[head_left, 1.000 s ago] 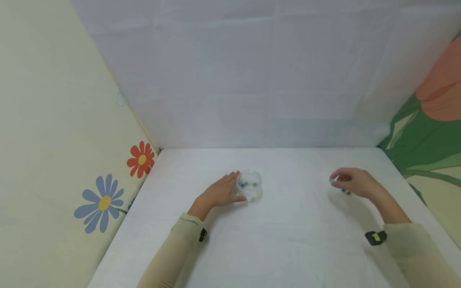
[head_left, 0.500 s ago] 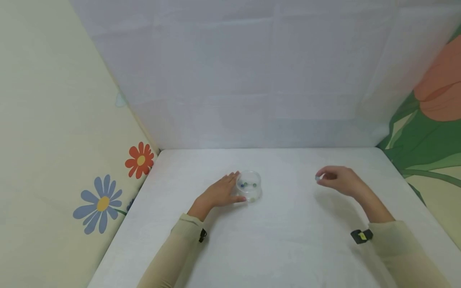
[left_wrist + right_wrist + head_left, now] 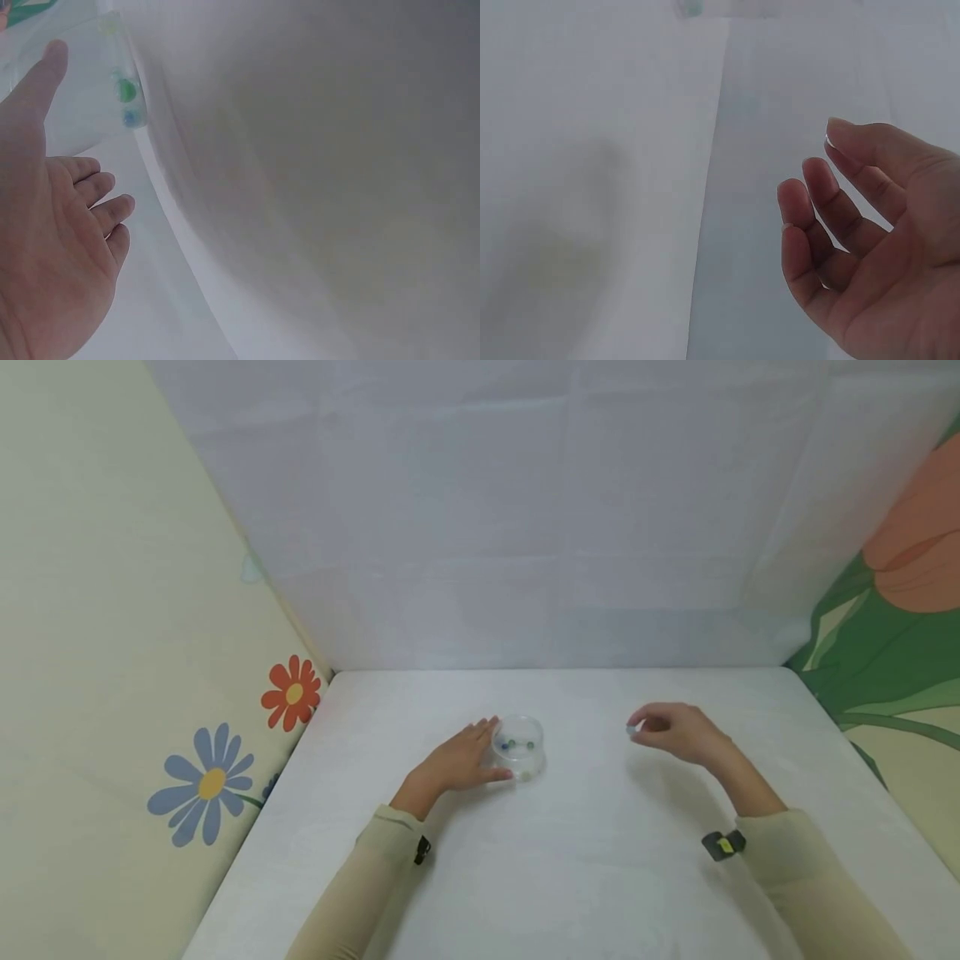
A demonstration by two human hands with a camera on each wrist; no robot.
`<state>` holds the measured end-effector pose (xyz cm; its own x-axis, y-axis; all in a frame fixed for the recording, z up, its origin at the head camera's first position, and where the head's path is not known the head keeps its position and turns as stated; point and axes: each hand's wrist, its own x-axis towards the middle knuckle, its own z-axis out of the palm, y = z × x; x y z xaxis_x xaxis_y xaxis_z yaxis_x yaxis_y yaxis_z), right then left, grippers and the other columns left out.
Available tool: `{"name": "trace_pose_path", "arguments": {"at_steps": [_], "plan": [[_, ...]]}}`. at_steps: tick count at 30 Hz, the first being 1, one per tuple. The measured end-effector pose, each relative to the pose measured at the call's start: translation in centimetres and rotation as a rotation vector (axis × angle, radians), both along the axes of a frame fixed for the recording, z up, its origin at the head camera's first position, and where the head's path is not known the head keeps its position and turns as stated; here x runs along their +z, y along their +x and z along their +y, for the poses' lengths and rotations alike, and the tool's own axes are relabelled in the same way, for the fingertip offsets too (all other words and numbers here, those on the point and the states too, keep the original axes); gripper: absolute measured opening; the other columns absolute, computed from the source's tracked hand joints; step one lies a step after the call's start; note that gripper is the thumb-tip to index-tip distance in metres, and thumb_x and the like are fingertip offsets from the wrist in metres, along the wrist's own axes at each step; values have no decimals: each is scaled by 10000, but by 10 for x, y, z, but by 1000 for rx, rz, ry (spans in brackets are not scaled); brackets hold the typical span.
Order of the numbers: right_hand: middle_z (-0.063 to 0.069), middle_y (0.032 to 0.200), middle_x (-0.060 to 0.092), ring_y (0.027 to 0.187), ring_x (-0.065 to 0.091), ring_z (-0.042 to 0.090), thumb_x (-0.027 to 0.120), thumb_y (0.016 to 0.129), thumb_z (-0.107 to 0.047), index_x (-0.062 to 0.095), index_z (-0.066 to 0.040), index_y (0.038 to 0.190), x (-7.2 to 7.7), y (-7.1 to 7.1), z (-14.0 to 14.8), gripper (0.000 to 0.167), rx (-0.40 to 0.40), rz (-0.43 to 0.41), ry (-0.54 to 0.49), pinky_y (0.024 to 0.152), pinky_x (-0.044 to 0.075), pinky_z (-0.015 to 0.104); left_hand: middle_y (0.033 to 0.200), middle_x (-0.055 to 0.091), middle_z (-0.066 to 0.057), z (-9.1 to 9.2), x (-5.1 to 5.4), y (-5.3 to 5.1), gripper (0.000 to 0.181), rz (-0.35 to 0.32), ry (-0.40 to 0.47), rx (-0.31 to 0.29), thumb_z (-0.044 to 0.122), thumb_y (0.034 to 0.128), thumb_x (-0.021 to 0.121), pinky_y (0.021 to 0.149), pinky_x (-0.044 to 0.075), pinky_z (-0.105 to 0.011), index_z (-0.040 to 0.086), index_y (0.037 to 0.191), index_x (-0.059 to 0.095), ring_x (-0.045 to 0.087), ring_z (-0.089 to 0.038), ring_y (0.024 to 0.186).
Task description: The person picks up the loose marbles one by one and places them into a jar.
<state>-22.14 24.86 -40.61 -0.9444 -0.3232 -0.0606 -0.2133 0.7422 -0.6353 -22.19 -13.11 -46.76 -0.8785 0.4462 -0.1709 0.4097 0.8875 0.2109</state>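
Right hand (image 3: 678, 731): lifted over the table, thumb and index fingertip pinched together on a small pale marble (image 3: 631, 730); the other fingers bend loosely, apart from one another in the right wrist view.
Left hand (image 3: 461, 760): spread and relaxed, gripping nothing, thumb reaching along the near side of a clear cup (image 3: 538, 762) and fingers to its left.
Sleeves (image 3: 810, 868): light beige, long, cuffs ending at both wrists.
Wrist gadgets (image 3: 422, 850): small and black, one beside each cuff; the right one carries a yellow label (image 3: 725, 845), its marking too small to read.
Cup: standing upright near the middle of the table, well apart from the pinched marble, which is to its right.
Marbles in the cup (image 3: 530, 746): green and blue, plus a pale greenish one at the near side, low down by the base.
Table (image 3: 577, 860): covered in smooth white, with soft shadows beneath both arms.
Left wall (image 3: 97, 568): cream, printed with a blue flower (image 3: 212, 783) and a smaller red flower (image 3: 293, 693).
Right wall (image 3: 918, 552): a large orange bloom with broad green leaves.
Back sheet (image 3: 450, 510): white, creased by fold lines, hanging behind the table's far edge.
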Motion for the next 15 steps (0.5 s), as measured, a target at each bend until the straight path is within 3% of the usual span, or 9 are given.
{"name": "trace_pose_path", "arguments": {"at_steps": [15], "plan": [[72,1032,696,956,625,234,722,944,-218,724,-126,1116,-1,-9,-32,196,87,18,-75,799,562,378,1693,149,-105,0,3,1,1049,-1,-1,-9,724,925,522,1273,158,-420,66,1631,112,150,-288,1559]]}}
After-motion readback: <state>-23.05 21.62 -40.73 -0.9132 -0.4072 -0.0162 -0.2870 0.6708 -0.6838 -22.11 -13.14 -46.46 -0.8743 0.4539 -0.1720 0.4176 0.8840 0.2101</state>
